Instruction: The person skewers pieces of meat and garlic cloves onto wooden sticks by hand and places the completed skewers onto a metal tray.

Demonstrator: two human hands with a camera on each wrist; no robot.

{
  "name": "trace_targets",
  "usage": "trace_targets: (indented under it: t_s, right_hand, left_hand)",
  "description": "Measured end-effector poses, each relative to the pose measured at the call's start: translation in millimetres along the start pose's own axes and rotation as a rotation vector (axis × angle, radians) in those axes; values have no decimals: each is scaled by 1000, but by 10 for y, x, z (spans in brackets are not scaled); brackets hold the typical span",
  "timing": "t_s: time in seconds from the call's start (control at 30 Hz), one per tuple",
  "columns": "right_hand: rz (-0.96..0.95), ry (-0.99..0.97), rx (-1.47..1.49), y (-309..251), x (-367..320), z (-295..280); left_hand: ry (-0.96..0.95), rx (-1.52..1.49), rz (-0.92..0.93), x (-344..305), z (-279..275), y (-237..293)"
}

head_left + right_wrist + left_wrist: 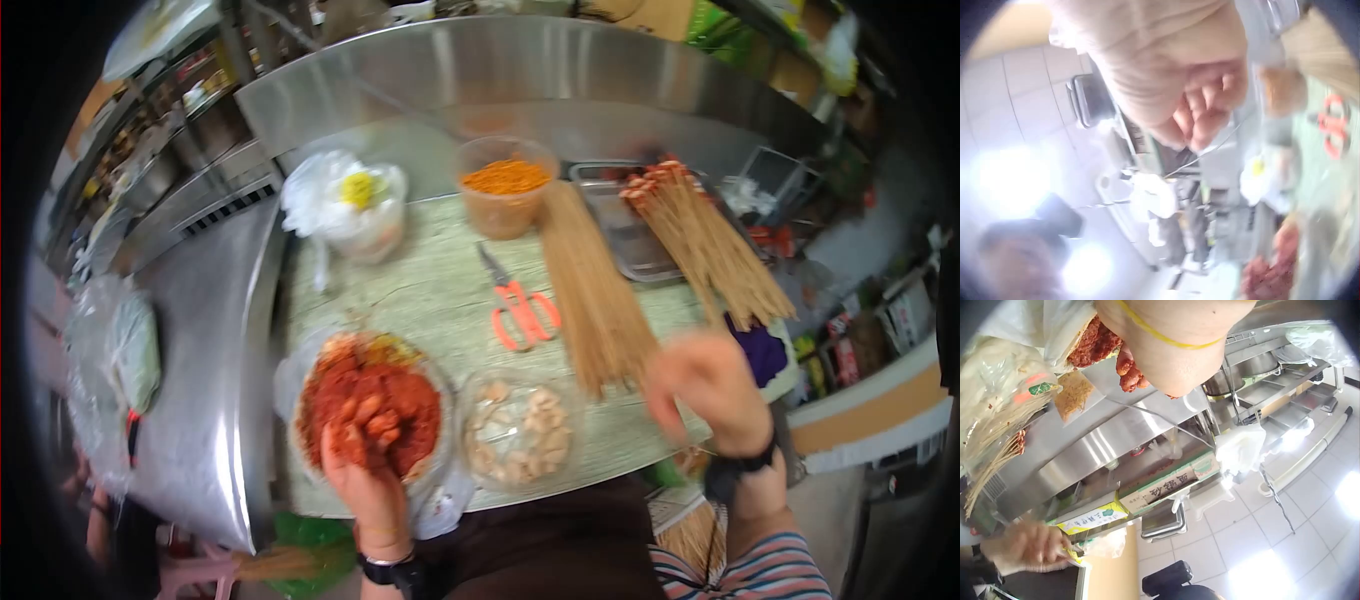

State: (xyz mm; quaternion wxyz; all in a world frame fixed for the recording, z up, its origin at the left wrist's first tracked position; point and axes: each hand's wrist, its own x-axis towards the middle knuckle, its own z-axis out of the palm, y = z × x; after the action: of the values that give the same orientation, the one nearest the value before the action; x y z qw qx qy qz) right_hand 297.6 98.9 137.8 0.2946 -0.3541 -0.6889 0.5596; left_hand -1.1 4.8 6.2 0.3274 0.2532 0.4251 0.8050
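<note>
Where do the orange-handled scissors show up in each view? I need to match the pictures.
Head: the orange-handled scissors lie mid-counter, just left of the pile of bare wooden skewers.
Left wrist: not in it.
Right wrist: blurred, at the right edge.
Shared landmark: the clear plastic tub of orange powder, upper left in the left wrist view and upper right in the right wrist view.
</note>
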Motion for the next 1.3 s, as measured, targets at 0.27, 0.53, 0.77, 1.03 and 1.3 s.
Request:
trace_targets:
  t_s: [0.27, 0.53, 0.77, 1.03, 1.3]
  right_hand:
    - [45, 273, -987, 1288, 1362, -368]
    - [259, 194, -1125, 1565, 1689, -441]
    - [494, 176, -263, 1377, 1420, -744]
    - [433, 180, 75, 853, 1029, -765]
    - [-76, 293, 269, 457, 341, -246]
  left_hand:
    - [-10, -4, 28, -18, -12, 0]
    - [12, -16, 31, -28, 8, 8]
    - [5, -28, -1, -25, -28, 24]
    - [-17, -31, -15, -26, -26, 24]
    - [-51, -2, 10, -3, -66, -24]
